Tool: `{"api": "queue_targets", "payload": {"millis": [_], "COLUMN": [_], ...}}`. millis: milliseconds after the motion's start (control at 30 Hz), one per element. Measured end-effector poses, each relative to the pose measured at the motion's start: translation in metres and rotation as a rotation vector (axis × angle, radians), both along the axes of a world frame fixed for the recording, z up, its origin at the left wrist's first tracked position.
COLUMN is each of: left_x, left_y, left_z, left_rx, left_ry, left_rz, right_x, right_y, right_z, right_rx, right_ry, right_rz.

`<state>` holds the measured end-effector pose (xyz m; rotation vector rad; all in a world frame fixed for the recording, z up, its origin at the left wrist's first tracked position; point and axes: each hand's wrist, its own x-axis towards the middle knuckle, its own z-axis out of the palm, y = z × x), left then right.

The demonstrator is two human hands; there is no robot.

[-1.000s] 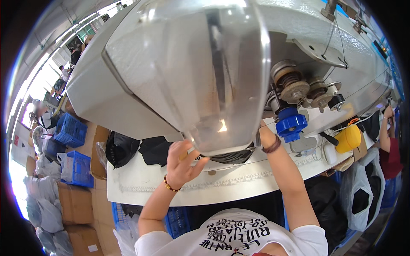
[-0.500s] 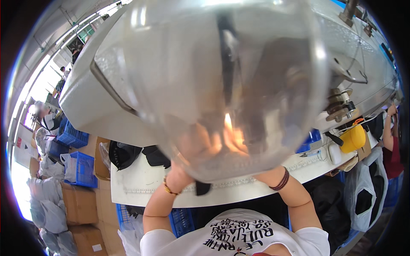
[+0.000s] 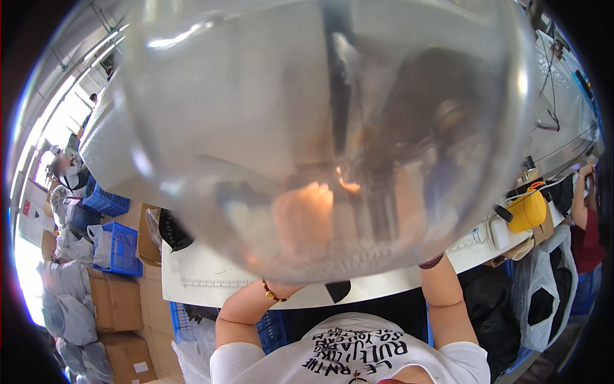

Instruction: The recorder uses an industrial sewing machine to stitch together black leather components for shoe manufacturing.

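Note:
A large clear rounded piece, like a lens or shield, fills the middle and blurs what lies behind it. Through it my left hand shows as a smeared shape over the white table, near the dark and bright parts of what looks like a sewing machine. My right hand is fainter, farther right behind the same piece. Neither hand's fingers can be made out, nor anything they hold. A black fabric piece pokes out at the table's front edge between my forearms.
A black cap-like item lies at the table's left end. On the right stand a yellow container and a white one. Blue crates and cardboard boxes fill the left floor; a co-worker's arm shows far right.
The clear piece looks larger and covers more of the table. My right hand has moved forward and farther right; my left forearm has shifted slightly right. The black fabric piece now shows farther right.

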<state>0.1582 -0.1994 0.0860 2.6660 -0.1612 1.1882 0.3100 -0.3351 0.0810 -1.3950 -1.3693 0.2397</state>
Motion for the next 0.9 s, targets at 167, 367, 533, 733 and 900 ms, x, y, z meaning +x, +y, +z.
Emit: {"api": "queue_targets", "payload": {"millis": [167, 367, 533, 733, 900], "left_x": [0.002, 0.005, 0.006, -0.004, -0.009], "left_y": [-0.008, -0.007, 0.009, 0.010, 0.022], "left_z": [0.014, 0.016, -0.007, -0.004, 0.007], "left_rx": [0.057, 0.125, -0.035, -0.543, 0.093], "left_ry": [0.016, 0.034, -0.111, 0.091, 0.082], "left_rz": [0.001, -0.005, -0.037, 0.101, -0.136], "right_x": [0.008, 0.012, 0.007, 0.009, 0.001], "right_y": [-0.001, 0.001, 0.005, 0.010, 0.000], "right_z": [0.005, 0.006, -0.009, -0.028, -0.007], "right_rx": [-0.018, -0.051, -0.026, 0.050, -0.090], "right_ry": [0.022, -0.038, -0.073, -0.385, -0.418], "right_rz": [0.047, 0.076, 0.047, -0.087, -0.078]}}
